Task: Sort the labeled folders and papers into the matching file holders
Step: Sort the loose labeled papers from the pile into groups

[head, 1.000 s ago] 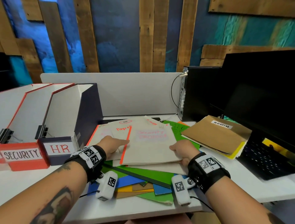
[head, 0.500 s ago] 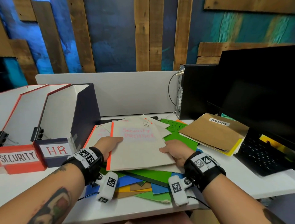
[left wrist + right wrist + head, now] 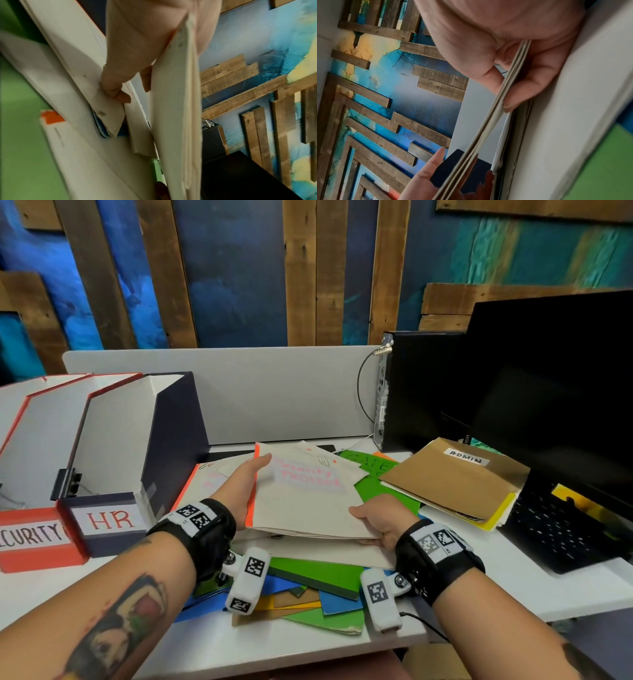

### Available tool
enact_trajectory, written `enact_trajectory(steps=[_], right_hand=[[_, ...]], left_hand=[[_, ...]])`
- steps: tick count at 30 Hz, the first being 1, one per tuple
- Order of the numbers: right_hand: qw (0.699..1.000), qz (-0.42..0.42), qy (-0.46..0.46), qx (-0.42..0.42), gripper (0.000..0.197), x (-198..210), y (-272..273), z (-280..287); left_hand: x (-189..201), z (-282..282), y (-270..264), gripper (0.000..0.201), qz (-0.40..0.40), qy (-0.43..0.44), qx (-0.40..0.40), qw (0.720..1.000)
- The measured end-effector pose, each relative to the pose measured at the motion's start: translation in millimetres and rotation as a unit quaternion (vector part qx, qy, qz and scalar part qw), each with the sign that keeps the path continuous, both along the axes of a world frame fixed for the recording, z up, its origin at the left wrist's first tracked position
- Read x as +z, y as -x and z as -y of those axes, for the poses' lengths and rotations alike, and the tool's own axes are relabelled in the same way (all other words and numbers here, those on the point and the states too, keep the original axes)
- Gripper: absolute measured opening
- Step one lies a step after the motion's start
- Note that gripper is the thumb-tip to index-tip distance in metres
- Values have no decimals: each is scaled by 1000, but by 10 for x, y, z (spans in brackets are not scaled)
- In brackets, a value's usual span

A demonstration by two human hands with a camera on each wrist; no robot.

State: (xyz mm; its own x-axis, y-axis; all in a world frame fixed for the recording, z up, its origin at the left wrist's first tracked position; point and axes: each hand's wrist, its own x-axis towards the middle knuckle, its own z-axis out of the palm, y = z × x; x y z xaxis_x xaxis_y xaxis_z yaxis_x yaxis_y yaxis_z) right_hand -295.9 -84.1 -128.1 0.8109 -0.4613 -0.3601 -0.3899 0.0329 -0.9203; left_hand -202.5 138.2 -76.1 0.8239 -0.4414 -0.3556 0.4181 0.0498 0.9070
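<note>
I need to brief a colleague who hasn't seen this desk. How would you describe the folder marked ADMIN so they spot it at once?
Start at the black monitor on the desk's right side. Just in front of its lower left edge lies the brown folder, on top of yellow sheets. It alone carries a white label reading ADMIN; the pile beside it is cream, green and blue.

both hands (image 3: 239, 484) (image 3: 376, 517) reach forward, thumbs on top, fingers (image 3: 118, 93) curled beneath.

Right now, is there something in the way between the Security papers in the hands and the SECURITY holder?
Only the HR holder stands between the papers and the SECURITY holder; its top looks open.
</note>
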Motion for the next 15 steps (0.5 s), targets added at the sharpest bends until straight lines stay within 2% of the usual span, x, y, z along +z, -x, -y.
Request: enact_trajectory(steps=[3, 5, 8, 10, 13, 14, 15], right_hand=[[1000, -7, -15, 2, 21, 17, 19, 3], [1000, -6, -12, 11, 18, 36, 27, 0], [1000, 2, 7, 28, 16, 34, 22, 0], [998, 14, 32, 53, 10, 41, 16, -37], [991, 28, 93, 88, 23, 8, 4, -120], [990, 30, 101, 97, 25, 2, 8, -171], [988, 34, 104, 106, 23, -7, 8, -228]], left_hand=[[-7, 5, 2, 42, 0, -3, 1, 1000], [-56, -5, -35, 36, -2, -37, -4, 999], [-259, -39, -168, 23, 45, -157, 34, 986], [-380, -100, -274, 35, 109, -243, 54, 962], [-433, -204, -428, 83, 169, -347, 45, 922], [-393, -220, -437, 93, 208, -410, 29, 888], [-318, -228, -397, 99, 255, -482, 6, 838]])
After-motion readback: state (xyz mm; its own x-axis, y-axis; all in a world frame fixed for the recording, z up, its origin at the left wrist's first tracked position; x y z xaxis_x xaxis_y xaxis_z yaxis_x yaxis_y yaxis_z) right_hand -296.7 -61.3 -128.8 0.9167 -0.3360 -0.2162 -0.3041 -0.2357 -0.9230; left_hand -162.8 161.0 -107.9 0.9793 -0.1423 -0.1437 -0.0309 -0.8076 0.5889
